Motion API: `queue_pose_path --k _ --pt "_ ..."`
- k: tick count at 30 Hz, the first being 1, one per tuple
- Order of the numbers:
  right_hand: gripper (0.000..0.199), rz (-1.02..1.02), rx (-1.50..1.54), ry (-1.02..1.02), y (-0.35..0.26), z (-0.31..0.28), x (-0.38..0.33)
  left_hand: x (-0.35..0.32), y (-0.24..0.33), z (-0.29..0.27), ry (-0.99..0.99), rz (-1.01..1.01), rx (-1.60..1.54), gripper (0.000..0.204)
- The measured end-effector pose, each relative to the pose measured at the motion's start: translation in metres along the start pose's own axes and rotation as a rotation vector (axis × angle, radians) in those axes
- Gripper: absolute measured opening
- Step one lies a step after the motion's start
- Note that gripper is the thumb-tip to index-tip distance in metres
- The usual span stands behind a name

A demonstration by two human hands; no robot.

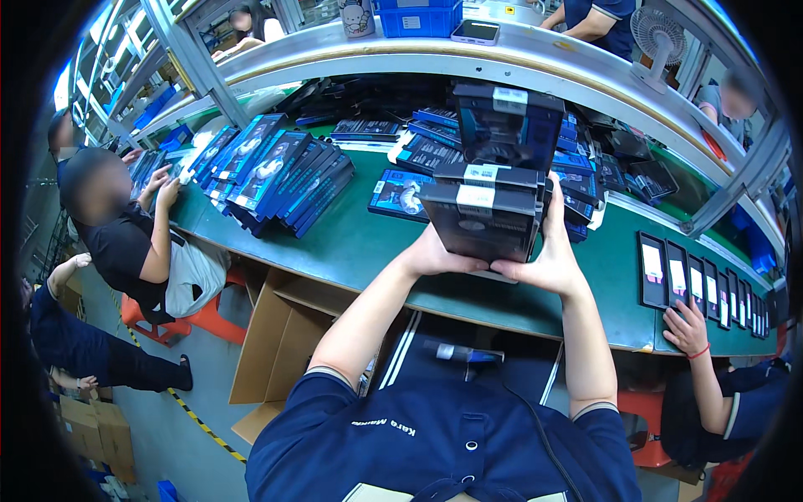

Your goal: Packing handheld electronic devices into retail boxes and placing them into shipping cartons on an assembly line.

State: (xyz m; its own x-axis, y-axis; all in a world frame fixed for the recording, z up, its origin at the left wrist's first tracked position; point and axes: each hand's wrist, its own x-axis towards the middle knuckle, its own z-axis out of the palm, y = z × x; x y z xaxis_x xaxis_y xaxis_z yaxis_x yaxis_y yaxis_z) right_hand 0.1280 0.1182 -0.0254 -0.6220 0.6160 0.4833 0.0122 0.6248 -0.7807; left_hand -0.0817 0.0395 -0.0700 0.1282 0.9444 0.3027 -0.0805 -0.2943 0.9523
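Observation:
My left hand (433,253) and my right hand (554,258) are closed around a few slim black boxes (481,233) above the front of the green table (368,268). The left presses on their near left side; the right grips the right side, its fingers reaching up behind. White labels lie across the boxes' top edges. Just beyond rises a dark box with a blue-lit picture (508,134); whether it touches the held ones I cannot tell. To the left lies a flat blue-and-black box (398,194). Behind spreads a loose heap of similar boxes (428,152).
Leaning rows of boxes (280,180) stand at the left, near a seated co-worker (125,226). At the right, another person's hand (687,329) touches a row of black trays (653,269). A shelf (544,63) spans the back. An open carton (272,351) sits below the table.

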Motion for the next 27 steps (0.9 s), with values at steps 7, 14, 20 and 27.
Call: queue_pose_path --k 7,14,20,27 --pt "0.142 0.213 0.014 -0.128 0.03 -0.002 -0.039 -0.004 -0.016 0.0 -0.124 -0.179 0.252 0.131" --pt "0.157 0.162 0.206 -0.01 0.004 0.005 -0.033 -0.016 -0.007 -0.003 -0.081 -0.171 0.189 0.148" --pt "0.156 0.219 0.381 -0.128 -0.01 0.007 -0.022 -0.007 0.002 0.001 -0.006 -0.007 0.033 0.153" --pt "0.145 0.232 0.189 -0.275 0.02 0.013 -0.03 -0.032 -0.029 -0.011 -0.131 -0.249 0.335 0.112"
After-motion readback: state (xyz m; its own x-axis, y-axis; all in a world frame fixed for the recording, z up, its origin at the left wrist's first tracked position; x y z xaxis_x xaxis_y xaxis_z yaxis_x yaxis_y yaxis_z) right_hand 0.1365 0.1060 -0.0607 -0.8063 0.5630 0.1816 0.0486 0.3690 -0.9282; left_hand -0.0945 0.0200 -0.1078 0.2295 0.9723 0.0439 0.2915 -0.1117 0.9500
